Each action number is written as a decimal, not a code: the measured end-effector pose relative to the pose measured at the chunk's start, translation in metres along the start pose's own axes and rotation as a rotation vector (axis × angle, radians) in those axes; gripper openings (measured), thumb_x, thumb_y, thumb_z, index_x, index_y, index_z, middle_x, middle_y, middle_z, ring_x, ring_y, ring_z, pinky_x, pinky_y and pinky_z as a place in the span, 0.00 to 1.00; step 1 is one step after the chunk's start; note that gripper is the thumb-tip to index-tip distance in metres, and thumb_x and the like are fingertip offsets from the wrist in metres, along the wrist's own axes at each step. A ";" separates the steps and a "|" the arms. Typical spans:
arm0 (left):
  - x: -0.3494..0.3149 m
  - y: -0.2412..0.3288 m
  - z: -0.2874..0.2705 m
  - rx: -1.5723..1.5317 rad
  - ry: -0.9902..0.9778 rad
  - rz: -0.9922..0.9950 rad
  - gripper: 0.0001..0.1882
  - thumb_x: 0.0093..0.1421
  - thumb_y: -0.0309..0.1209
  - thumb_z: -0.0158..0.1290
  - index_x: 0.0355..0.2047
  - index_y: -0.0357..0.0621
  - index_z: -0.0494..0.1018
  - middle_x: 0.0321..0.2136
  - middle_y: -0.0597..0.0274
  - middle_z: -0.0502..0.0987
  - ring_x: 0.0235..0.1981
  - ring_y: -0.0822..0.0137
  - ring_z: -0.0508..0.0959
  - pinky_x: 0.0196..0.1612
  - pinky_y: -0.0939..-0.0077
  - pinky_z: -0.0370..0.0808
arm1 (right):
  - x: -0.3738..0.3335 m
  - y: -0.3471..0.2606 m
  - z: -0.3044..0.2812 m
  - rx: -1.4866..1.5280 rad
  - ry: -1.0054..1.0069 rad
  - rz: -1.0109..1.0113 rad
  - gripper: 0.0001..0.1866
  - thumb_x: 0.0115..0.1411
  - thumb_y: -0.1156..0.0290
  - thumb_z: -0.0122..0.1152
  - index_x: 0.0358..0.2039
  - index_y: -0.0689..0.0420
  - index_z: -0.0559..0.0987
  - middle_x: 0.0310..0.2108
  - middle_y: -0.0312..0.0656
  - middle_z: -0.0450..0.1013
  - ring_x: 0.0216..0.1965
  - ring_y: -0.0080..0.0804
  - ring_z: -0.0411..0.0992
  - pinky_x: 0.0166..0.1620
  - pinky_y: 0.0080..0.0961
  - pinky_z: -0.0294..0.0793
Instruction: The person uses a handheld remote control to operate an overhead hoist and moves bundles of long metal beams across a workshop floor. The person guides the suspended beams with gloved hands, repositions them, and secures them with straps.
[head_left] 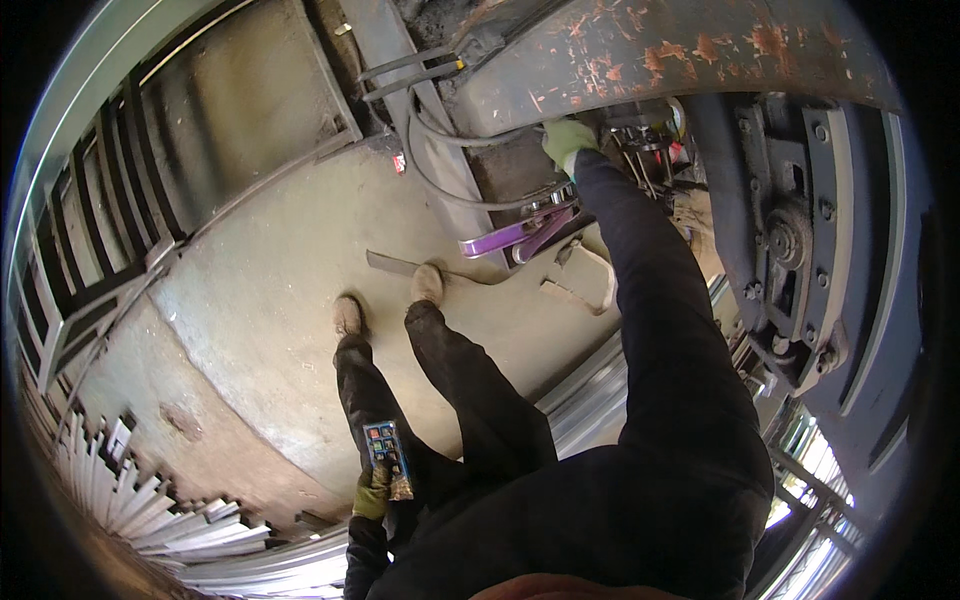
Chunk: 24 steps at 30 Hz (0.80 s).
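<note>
My left hand [371,491], in a green glove, hangs low beside my left thigh. It is closed on a flat rectangular packet [386,446] with a blue edge and rows of small coloured pictures. My right arm stretches far forward, and my right hand [568,140], in a pale green glove, is up against the underside of a grey steel beam [680,50] with worn reddish paint. Its fingers look curled, but what they hold is hidden. Dark hoses [440,195] run close by on its left. Below it are purple metal bars [500,240].
On the right stands a large machine part with a bolted plate [790,240]. A bent metal bracket [585,280] and a flat strip [392,263] lie on the floor near my shoes. At the left are a dark metal rack [110,200] and stacked metal bars [150,515].
</note>
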<state>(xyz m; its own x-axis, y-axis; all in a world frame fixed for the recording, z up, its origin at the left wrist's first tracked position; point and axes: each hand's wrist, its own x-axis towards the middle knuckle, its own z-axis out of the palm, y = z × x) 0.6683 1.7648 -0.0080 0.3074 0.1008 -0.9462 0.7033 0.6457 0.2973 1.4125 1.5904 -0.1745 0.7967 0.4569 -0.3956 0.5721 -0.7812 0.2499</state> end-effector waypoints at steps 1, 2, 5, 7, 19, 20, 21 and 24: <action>0.001 -0.007 0.004 -0.027 0.025 -0.014 0.21 0.73 0.48 0.54 0.53 0.43 0.78 0.39 0.69 0.82 0.38 0.76 0.78 0.39 0.76 0.77 | -0.008 -0.001 -0.012 0.030 -0.016 -0.064 0.19 0.62 0.66 0.55 0.53 0.56 0.78 0.47 0.53 0.79 0.47 0.55 0.80 0.45 0.53 0.80; 0.000 -0.014 0.007 -0.035 0.022 0.009 0.21 0.73 0.47 0.54 0.53 0.43 0.78 0.40 0.69 0.82 0.38 0.76 0.78 0.39 0.76 0.77 | -0.018 0.001 -0.023 0.052 -0.038 -0.125 0.19 0.62 0.68 0.54 0.52 0.59 0.78 0.47 0.54 0.79 0.47 0.55 0.80 0.44 0.52 0.80; 0.002 -0.032 0.017 -0.055 0.021 0.064 0.20 0.74 0.45 0.52 0.55 0.43 0.77 0.42 0.68 0.81 0.40 0.76 0.78 0.41 0.76 0.77 | -0.040 0.000 -0.053 0.055 -0.077 -0.128 0.14 0.63 0.69 0.53 0.49 0.54 0.78 0.46 0.53 0.78 0.49 0.56 0.78 0.49 0.52 0.77; 0.002 -0.039 0.023 0.001 0.063 0.063 0.21 0.75 0.45 0.51 0.56 0.43 0.76 0.42 0.67 0.82 0.41 0.75 0.78 0.42 0.75 0.77 | -0.061 0.002 -0.065 0.080 0.016 -0.165 0.13 0.61 0.67 0.57 0.46 0.52 0.77 0.41 0.53 0.78 0.47 0.55 0.78 0.48 0.53 0.76; -0.028 -0.050 0.021 -0.071 0.215 0.178 0.33 0.72 0.55 0.51 0.58 0.34 0.75 0.45 0.56 0.83 0.44 0.70 0.79 0.51 0.72 0.77 | -0.196 -0.112 -0.225 0.722 0.091 -0.636 0.17 0.66 0.75 0.56 0.55 0.62 0.78 0.50 0.47 0.79 0.52 0.40 0.77 0.58 0.34 0.73; -0.031 -0.058 0.017 -0.175 0.212 0.230 0.31 0.71 0.54 0.54 0.56 0.34 0.76 0.42 0.60 0.83 0.42 0.74 0.79 0.48 0.75 0.77 | -0.210 -0.135 -0.253 0.758 0.060 -0.735 0.18 0.67 0.76 0.55 0.57 0.64 0.76 0.50 0.45 0.78 0.51 0.38 0.76 0.58 0.33 0.72; -0.032 -0.067 0.013 -0.356 0.145 0.205 0.32 0.71 0.54 0.54 0.57 0.35 0.74 0.43 0.61 0.83 0.42 0.73 0.80 0.47 0.76 0.78 | -0.228 -0.158 -0.280 0.889 -0.099 -0.659 0.19 0.68 0.75 0.55 0.58 0.65 0.75 0.51 0.43 0.77 0.50 0.35 0.74 0.58 0.31 0.71; -0.039 -0.107 0.000 -0.646 0.107 0.229 0.34 0.70 0.56 0.54 0.57 0.35 0.74 0.41 0.63 0.83 0.39 0.73 0.81 0.43 0.78 0.78 | -0.294 -0.258 -0.307 1.202 -0.373 -0.654 0.21 0.70 0.72 0.56 0.62 0.65 0.72 0.49 0.40 0.75 0.48 0.27 0.72 0.54 0.27 0.72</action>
<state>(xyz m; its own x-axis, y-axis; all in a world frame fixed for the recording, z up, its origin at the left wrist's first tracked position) 0.5815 1.6917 -0.0032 0.3145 0.3409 -0.8859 0.0957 0.9171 0.3869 1.0903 1.7883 0.1485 0.2514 0.8818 -0.3990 0.1496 -0.4427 -0.8841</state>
